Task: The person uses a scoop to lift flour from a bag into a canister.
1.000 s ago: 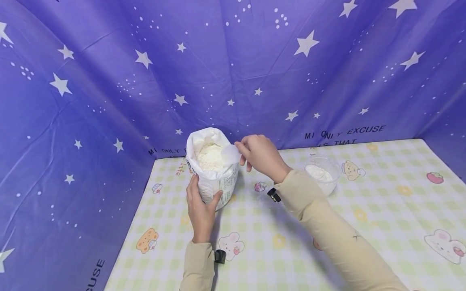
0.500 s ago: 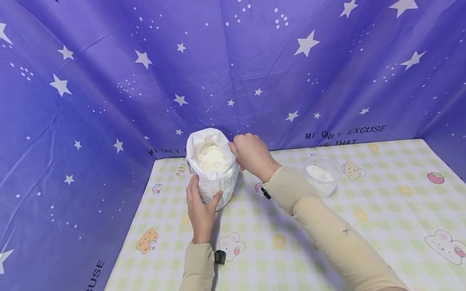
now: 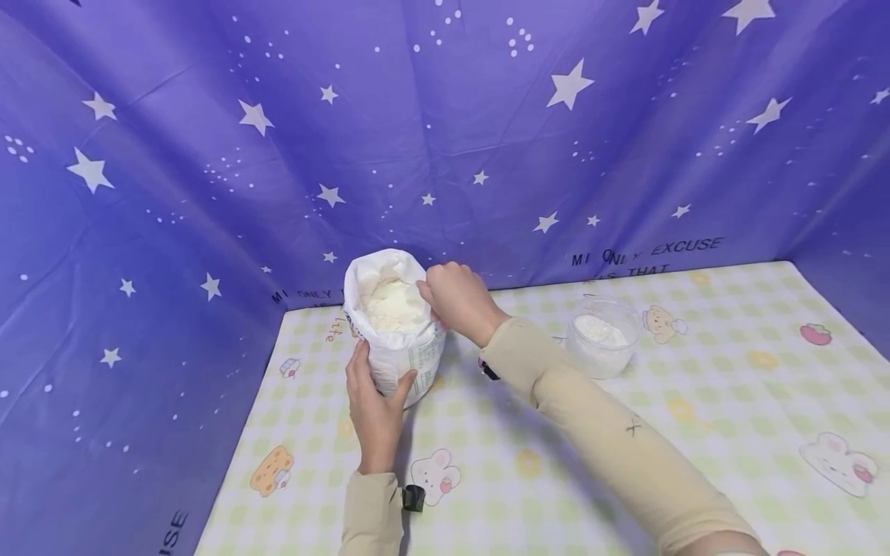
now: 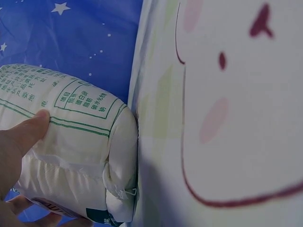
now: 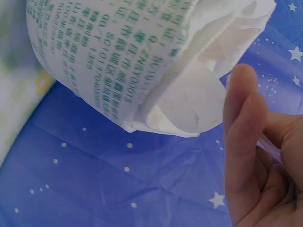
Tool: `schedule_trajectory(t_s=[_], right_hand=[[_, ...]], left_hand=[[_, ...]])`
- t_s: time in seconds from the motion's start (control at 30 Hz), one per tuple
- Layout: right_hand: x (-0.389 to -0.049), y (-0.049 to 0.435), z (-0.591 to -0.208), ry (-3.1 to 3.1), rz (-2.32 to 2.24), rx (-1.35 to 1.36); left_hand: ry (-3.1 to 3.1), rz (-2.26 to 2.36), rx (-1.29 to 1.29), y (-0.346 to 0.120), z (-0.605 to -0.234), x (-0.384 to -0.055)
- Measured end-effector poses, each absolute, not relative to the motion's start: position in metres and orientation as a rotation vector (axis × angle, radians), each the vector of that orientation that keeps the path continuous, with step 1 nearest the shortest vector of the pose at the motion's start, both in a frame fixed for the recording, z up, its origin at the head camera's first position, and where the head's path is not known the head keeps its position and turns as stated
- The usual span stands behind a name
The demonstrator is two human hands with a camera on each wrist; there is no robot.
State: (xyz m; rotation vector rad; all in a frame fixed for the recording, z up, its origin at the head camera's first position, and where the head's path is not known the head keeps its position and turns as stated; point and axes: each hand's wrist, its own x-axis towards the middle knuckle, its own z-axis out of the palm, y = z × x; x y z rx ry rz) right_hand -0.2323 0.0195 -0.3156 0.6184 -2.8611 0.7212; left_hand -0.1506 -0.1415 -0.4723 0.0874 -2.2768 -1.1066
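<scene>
An open white cloth bag of flour (image 3: 395, 340) with green print stands on the table, its mouth tilted toward me. My left hand (image 3: 373, 405) grips its near side, the thumb on the printed face (image 4: 75, 104). At the bag's right rim my right hand (image 3: 460, 300) pinches a thin translucent plastic piece with a rounded edge (image 5: 191, 101). In the right wrist view this piece reaches into the bag's mouth; whether it is a scoop or a scraper I cannot tell. My right hand hides it in the head view. Pale flour (image 3: 396, 303) shows inside the bag.
A clear plastic bowl (image 3: 612, 359) partly filled with white powder stands right of the bag, beyond my right forearm. A checked cloth (image 3: 751, 455) with cartoon figures covers the table. Behind it hangs a purple curtain (image 3: 445, 139) with white stars, close to the bag.
My right hand has moved left to the bag's rim, taking the plastic piece into the mouth and out of the head view. My left hand keeps its grip. The head view has shifted slightly.
</scene>
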Motion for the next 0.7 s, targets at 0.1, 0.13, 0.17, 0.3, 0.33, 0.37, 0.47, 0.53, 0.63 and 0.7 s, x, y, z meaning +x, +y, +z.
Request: schedule_trajectory(t_s=[0.1, 0.13, 0.17, 0.3, 0.33, 0.37, 0.47, 0.53, 0.63, 0.7], right_hand=[[-0.236, 0.02, -0.319, -2.876, 0.781, 0.641], [-0.237, 0.02, -0.32, -2.877, 0.799, 0.651], [-0.238, 0.02, -0.321, -2.878, 0.817, 0.658], [-0.243, 0.019, -0.325, -2.884, 0.877, 0.685], [-0.244, 0.018, -0.326, -2.888, 0.895, 0.692], [-0.246, 0.018, -0.326, -2.895, 0.91, 0.692], [-0.249, 0.016, -0.328, -2.913, 0.96, 0.69], [-0.25, 0.014, -0.329, -2.923, 0.983, 0.679], [-0.253, 0.01, -0.332, -2.935, 0.997, 0.657], [-0.254, 0.008, -0.335, -2.944, 1.008, 0.646]], left_hand=[[-2.275, -1.103, 0.091, -0.142, -0.473, -0.151], [-2.274, -1.104, 0.093, -0.142, -0.473, -0.151], [-2.272, -1.105, 0.09, -0.142, -0.473, -0.151], [-2.268, -1.105, 0.085, -0.142, -0.472, -0.15], [-2.267, -1.103, 0.083, -0.142, -0.472, -0.15], [-2.268, -1.103, 0.08, -0.142, -0.472, -0.15], [-2.271, -1.101, 0.079, -0.141, -0.472, -0.15], [-2.272, -1.095, 0.076, -0.141, -0.472, -0.15], [-2.27, -1.088, 0.073, -0.141, -0.472, -0.15], [-2.27, -1.081, 0.074, -0.141, -0.472, -0.151]])
